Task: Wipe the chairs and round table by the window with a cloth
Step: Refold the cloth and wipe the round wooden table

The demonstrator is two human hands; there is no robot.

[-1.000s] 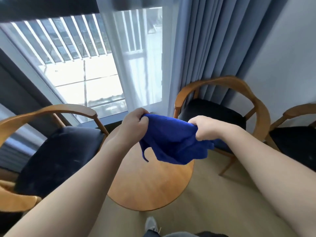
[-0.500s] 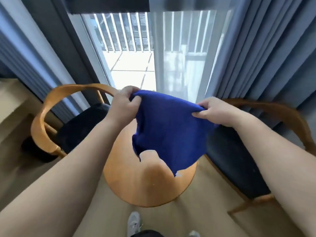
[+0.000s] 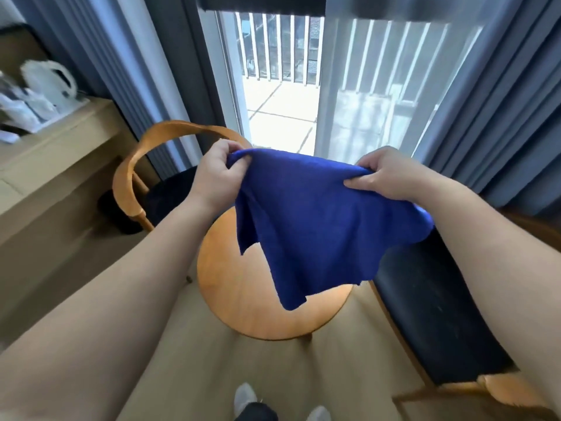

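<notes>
A blue cloth (image 3: 315,226) hangs spread in the air above the round wooden table (image 3: 243,293). My left hand (image 3: 215,174) grips its upper left corner and my right hand (image 3: 385,174) pinches its upper right edge. The cloth's lower corners dangle over the tabletop without touching it. A wooden chair with a dark seat (image 3: 136,165) stands left of the table by the window. A second chair with a dark seat (image 3: 437,314) stands on the right, its back hidden behind my right arm.
A glass door with a balcony railing (image 3: 279,95) lies straight ahead, flanked by blue curtains (image 3: 491,101). A beige counter (image 3: 54,153) with white items and a kettle (image 3: 51,83) runs along the left. My shoes (image 3: 246,399) show at the bottom on beige floor.
The view has swung left, bringing the left counter into sight. My hands have pulled farther apart, stretching the cloth wider over the table.
</notes>
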